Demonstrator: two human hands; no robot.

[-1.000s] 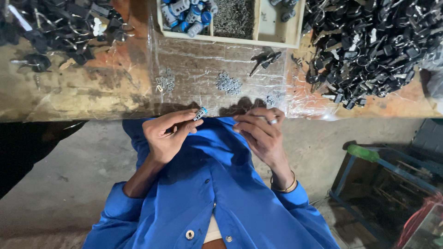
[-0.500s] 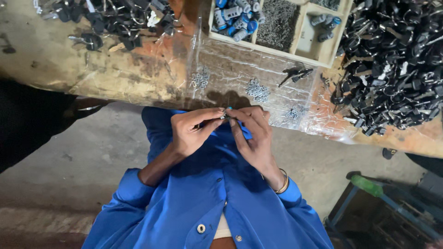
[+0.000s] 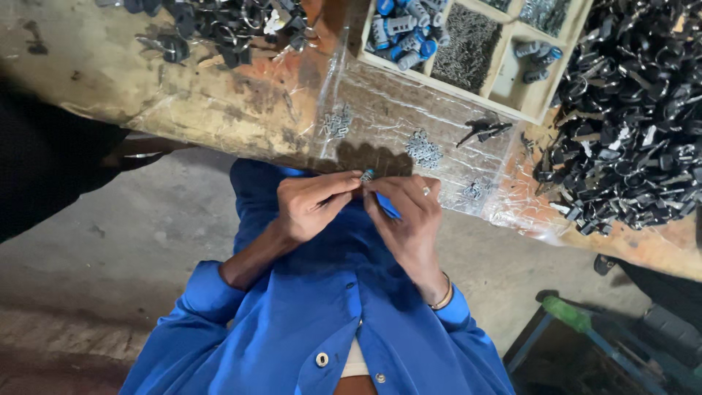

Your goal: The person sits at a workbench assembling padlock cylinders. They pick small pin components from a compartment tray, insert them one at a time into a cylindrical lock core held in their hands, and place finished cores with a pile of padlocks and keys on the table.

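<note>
Both hands pinch one small blue-capped metal cylinder between fingertips: left hand at its 8 o'clock, right hand at 4, just below the bench edge. Judged light, rigid, slippery; best held by its ends.

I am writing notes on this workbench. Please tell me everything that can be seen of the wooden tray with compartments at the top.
The wooden tray is of pale, bare wood with thin dividing walls. It lies flat on the bench, turned at an angle, and the picture's top edge cuts it off. One compartment holds blue and grey cylindrical parts, the next a heap of small dark metal pieces, and a third a few more cylinders. Its near edge meets the clear plastic sheet. No hand touches it.
</note>
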